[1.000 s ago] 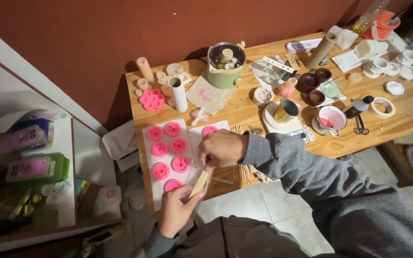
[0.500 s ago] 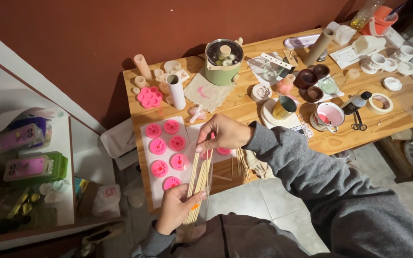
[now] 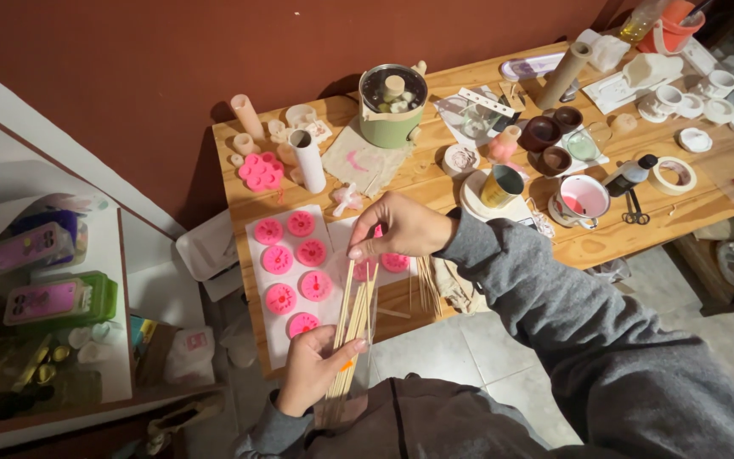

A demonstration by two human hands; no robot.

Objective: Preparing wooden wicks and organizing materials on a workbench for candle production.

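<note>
Wooden sticks [image 3: 352, 327] now fanned between both hands
Left hand [image 3: 312, 370] grips the bundle (raised since a moment ago); right hand [image 3: 401, 225] pinches one stick above pink moulds [image 3: 292, 263]

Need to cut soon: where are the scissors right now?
In the head view, the scissors lie on the wooden table, toward its right side, just right of the white cup of pink liquid and left of the tape roll.

A home craft workshop: a wooden table [image 3: 715, 200] set against a dark red wall [image 3: 214, 51] is crowded with pink silicone moulds [image 3: 299, 268], a green melting pot [image 3: 391, 106], cups, a roll of tape [image 3: 671, 175], scissors [image 3: 635, 208] and small white castings [image 3: 724, 106], over a tiled floor [image 3: 460, 357].
</note>
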